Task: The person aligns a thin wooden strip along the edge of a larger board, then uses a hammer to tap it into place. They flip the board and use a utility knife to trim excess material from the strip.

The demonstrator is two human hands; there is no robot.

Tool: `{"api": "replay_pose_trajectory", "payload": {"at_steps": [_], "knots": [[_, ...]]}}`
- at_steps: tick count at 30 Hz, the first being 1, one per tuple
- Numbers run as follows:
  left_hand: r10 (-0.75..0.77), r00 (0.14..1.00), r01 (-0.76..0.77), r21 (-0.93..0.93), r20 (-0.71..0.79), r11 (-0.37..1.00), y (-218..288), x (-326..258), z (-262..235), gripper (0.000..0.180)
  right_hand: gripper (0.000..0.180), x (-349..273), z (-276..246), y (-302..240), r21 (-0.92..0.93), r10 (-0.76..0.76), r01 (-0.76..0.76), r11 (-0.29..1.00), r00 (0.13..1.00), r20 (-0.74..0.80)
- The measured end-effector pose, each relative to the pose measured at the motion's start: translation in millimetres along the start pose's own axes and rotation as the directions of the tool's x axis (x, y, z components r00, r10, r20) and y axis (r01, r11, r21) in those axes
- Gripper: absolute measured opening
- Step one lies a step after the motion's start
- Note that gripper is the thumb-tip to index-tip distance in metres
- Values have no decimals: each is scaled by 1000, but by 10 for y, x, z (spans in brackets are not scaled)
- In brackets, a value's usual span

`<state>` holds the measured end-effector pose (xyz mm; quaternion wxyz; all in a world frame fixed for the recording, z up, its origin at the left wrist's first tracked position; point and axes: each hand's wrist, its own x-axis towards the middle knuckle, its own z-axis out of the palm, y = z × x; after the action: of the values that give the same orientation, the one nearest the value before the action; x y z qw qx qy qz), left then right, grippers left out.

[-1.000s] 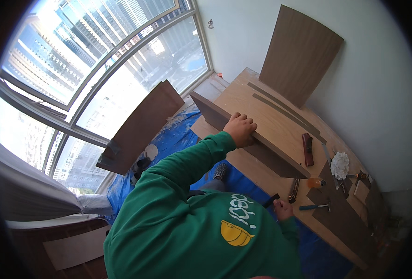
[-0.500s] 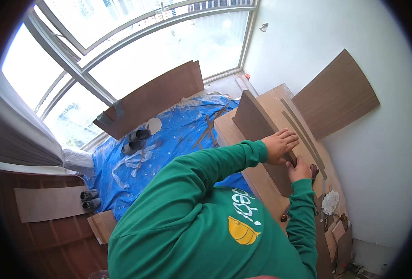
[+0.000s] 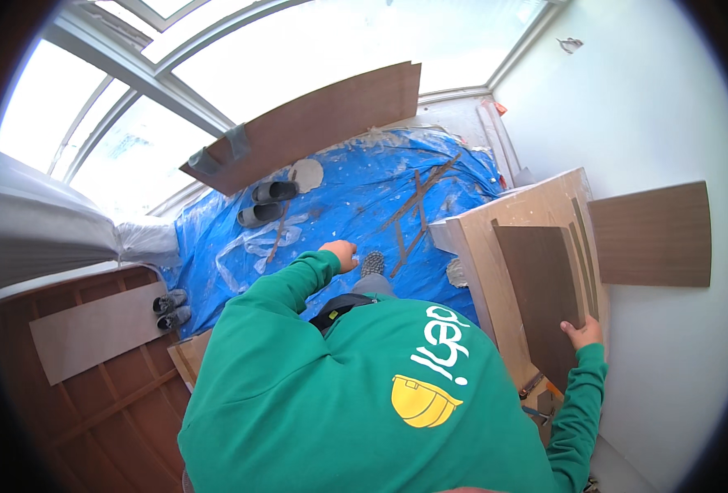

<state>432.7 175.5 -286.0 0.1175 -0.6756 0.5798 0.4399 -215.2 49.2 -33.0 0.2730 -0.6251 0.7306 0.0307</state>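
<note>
One dark brown panel (image 3: 544, 296) lies flat on the pale wooden board (image 3: 483, 271) at our right, and our right hand (image 3: 584, 333) grips its near edge, fingers curled over it. Our left hand (image 3: 341, 253) hangs free over the blue tarp (image 3: 339, 189) with nothing in it, fingers loosely curled, near a grey shoe (image 3: 372, 263). Farther out we see two grey slippers (image 3: 267, 203), a long brown board (image 3: 314, 123) by the window and another brown panel (image 3: 651, 234) against the white wall.
</note>
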Motion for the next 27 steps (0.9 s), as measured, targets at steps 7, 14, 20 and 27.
{"api": "replay_pose_trajectory", "payload": {"at_steps": [7, 14, 20, 27], "knots": [[-314, 949, 306, -253, 9, 918, -833, 141, 292, 52, 43, 98, -15, 2, -62, 90, -86, 994, 994, 60], [-267, 958, 286, -271, 104, 919, -778, 520, 313, 49, 39, 99, -196, -137, -96, 36, -15, 995, 975, 221], [-341, 929, 253, -429, -143, 868, -992, 1167, -470, 40, 37, 155, -412, -442, -165, 140, -98, 981, 952, 271], [-346, 795, 48, -518, -498, 854, -828, 1753, -1944, 31, 36, 247, -937, -1497, 5, 80, -86, 996, 948, 309]]}}
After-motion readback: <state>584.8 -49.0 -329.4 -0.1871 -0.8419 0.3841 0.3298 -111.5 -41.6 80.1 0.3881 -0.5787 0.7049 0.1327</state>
